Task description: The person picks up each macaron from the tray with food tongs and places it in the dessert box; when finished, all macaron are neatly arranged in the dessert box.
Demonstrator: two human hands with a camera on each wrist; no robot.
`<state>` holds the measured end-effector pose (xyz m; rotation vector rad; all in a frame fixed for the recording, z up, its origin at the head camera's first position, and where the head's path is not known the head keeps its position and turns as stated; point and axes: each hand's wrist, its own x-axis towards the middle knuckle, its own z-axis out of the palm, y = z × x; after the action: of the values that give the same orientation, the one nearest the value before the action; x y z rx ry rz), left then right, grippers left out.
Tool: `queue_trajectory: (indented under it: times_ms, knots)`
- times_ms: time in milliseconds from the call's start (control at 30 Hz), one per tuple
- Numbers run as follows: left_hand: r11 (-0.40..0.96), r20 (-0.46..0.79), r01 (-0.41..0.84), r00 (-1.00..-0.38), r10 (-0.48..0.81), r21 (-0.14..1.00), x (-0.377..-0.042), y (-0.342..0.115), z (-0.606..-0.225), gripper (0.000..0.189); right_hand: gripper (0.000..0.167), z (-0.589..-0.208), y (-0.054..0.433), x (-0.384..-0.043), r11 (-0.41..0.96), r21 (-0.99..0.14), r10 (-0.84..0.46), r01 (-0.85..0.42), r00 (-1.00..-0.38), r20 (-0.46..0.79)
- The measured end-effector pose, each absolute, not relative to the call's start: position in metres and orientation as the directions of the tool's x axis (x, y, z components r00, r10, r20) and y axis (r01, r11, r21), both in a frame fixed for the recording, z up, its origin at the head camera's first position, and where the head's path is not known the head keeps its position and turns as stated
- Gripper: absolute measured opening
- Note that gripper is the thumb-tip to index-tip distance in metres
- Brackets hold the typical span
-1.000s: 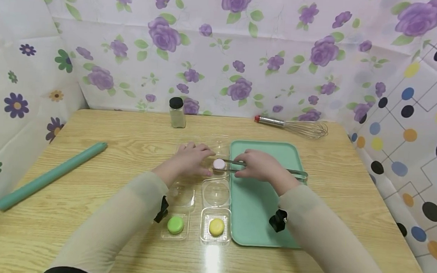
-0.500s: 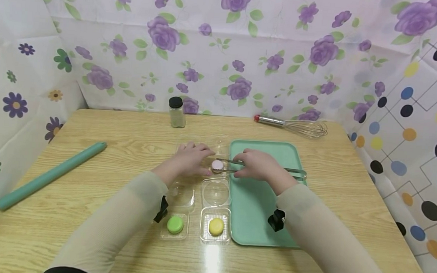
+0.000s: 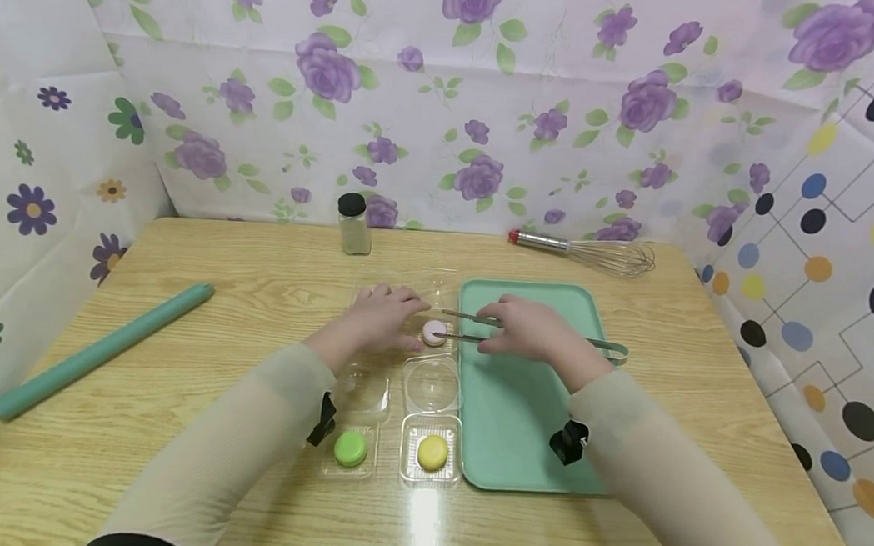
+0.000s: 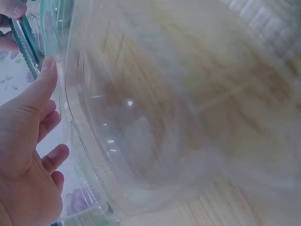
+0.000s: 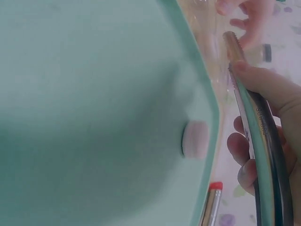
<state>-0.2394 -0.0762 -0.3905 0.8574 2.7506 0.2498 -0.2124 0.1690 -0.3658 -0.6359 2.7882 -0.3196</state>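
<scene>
A pale pink macaron [image 3: 432, 333] sits in a clear plastic box between my hands in the head view. My right hand [image 3: 531, 329] holds metal tongs [image 5: 263, 136] above the green tray [image 3: 517, 445]. The tong arms stand apart, one tip crossing over the macaron. My left hand [image 3: 381, 320] is at the left of that box, thumb and fingers spread around its side; whether they touch it is unclear. A clear lid [image 4: 136, 127] fills much of the left wrist view. Another pink macaron [image 5: 195, 140] lies on the tray, hidden in the head view.
Nearer the front edge, clear boxes hold a green macaron [image 3: 351, 450] and a yellow macaron [image 3: 433, 453]. A green rolling pin [image 3: 105, 351] lies at left. At the back are a black-capped jar [image 3: 355, 228] and a whisk [image 3: 588, 252].
The tongs have spread apart and shifted right with my right hand, letting go of the pink macaron, which came slightly left and nearer. My left hand has stayed in place.
</scene>
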Motion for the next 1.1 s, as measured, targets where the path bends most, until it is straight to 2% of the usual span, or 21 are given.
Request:
queue_trajectory:
  times_ms: [433,1100]
  knots:
    - [0.808,-0.126,0.543,-0.807,0.577,0.228,-0.240,-0.090,-0.386,0.073,0.052,-0.367,0.216,-0.212,0.893,-0.255,-0.417,-0.370,-0.894,-0.163]
    - [0.829,-0.162,0.495,-0.824,0.543,0.261,-0.245,-0.155,-0.384,0.074,0.053,-0.382,0.252,-0.208,0.914,-0.249,-0.372,-0.320,-0.907,-0.200]
